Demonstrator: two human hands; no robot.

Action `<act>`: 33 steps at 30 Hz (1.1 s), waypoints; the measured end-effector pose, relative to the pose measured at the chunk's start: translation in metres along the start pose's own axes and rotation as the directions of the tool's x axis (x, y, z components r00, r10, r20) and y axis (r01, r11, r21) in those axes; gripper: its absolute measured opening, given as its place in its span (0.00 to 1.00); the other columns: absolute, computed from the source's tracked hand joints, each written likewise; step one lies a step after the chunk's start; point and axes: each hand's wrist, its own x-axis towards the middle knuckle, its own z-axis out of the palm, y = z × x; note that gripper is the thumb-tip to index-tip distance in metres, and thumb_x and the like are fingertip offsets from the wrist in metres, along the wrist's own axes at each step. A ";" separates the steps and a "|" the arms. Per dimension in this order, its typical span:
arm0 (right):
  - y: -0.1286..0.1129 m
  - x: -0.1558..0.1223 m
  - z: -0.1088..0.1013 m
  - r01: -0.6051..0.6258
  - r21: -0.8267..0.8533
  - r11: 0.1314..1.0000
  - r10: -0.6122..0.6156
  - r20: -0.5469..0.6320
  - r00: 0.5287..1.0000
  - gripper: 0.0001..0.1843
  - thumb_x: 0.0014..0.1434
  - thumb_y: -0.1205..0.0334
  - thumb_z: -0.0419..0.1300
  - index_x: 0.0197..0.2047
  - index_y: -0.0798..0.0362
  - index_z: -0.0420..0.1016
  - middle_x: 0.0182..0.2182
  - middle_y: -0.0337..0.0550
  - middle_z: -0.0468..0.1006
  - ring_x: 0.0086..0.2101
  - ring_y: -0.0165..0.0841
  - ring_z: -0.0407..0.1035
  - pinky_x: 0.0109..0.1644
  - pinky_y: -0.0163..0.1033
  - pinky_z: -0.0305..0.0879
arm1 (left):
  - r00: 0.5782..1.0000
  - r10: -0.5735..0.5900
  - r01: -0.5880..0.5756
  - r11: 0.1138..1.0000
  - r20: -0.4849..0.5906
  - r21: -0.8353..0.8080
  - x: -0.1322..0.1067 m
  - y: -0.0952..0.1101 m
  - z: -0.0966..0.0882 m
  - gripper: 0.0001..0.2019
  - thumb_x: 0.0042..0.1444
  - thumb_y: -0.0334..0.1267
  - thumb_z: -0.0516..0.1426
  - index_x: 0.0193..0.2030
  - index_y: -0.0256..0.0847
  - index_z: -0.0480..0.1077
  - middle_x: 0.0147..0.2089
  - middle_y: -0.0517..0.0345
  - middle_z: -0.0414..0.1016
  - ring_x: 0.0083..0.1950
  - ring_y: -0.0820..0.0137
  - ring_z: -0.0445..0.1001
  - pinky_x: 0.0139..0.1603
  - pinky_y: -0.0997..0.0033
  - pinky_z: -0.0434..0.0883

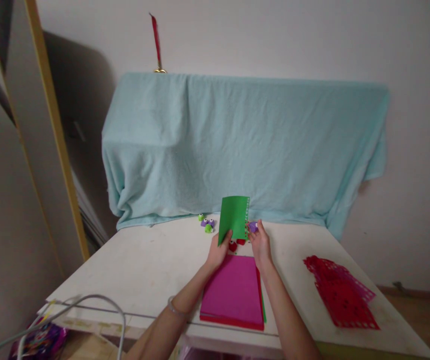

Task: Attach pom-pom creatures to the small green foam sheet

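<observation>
My left hand (219, 249) pinches the lower left corner of a green paper sheet (234, 218) and holds it upright above the white table (143, 265). The sheet's right edge shows a row of punched holes. My right hand (260, 242) grips a small purple punch (253, 227) pressed against that edge. Red punches (236, 244) lie just below the sheet. A stack of coloured paper (234, 292) with a magenta sheet on top lies between my forearms.
Small green and purple punches (207, 223) sit left of the sheet. Red and magenta punched sheets (340, 292) lie at the right of the table. A light blue cloth (237, 140) drapes over something behind. A board leans at the left; a cable (87, 305) crosses the near edge.
</observation>
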 end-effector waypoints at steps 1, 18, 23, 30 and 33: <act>0.000 -0.001 0.001 -0.012 0.003 1.000 0.012 0.008 1.000 0.23 0.52 0.43 0.66 0.42 0.54 0.77 0.41 0.46 0.80 0.40 0.38 0.75 0.45 0.39 0.69 | 1.000 0.019 -0.019 1.000 0.006 0.023 0.000 -0.001 -0.001 0.26 0.56 0.61 0.55 0.23 0.39 0.62 0.19 0.61 0.58 0.23 0.73 0.56 0.26 0.73 0.55; -0.002 -0.001 -0.003 -0.059 0.025 0.998 0.057 0.059 0.997 0.24 0.54 0.43 0.65 0.45 0.54 0.78 0.45 0.47 0.80 0.39 0.37 0.76 0.45 0.39 0.72 | 0.994 0.101 -0.098 0.991 -0.030 0.095 0.001 -0.004 -0.003 0.24 0.60 0.58 0.53 0.28 0.36 0.65 0.23 0.61 0.62 0.26 0.74 0.58 0.29 0.74 0.58; -0.005 -0.001 -0.003 -0.029 0.049 0.998 0.027 0.058 0.998 0.24 0.57 0.44 0.64 0.46 0.55 0.78 0.48 0.48 0.79 0.41 0.37 0.76 0.47 0.39 0.72 | 0.996 0.087 -0.084 0.989 -0.022 0.121 0.001 -0.002 -0.004 0.24 0.60 0.58 0.53 0.26 0.37 0.63 0.22 0.60 0.61 0.25 0.74 0.58 0.28 0.74 0.58; -0.005 0.000 -0.003 -0.008 0.103 0.995 0.002 0.058 0.998 0.22 0.58 0.46 0.64 0.45 0.56 0.77 0.48 0.50 0.78 0.47 0.39 0.75 0.51 0.40 0.71 | 0.994 0.101 -0.097 0.985 -0.028 0.141 0.000 -0.001 -0.004 0.24 0.60 0.58 0.53 0.27 0.38 0.62 0.23 0.61 0.61 0.26 0.74 0.58 0.29 0.74 0.58; -0.005 -0.001 -0.003 -0.009 0.127 0.992 0.003 0.044 0.999 0.21 0.58 0.47 0.63 0.44 0.56 0.77 0.49 0.50 0.78 0.48 0.38 0.74 0.52 0.40 0.71 | 0.994 0.104 -0.099 0.986 -0.032 0.138 0.000 0.000 -0.004 0.24 0.60 0.58 0.53 0.27 0.37 0.62 0.24 0.61 0.61 0.26 0.74 0.58 0.29 0.74 0.57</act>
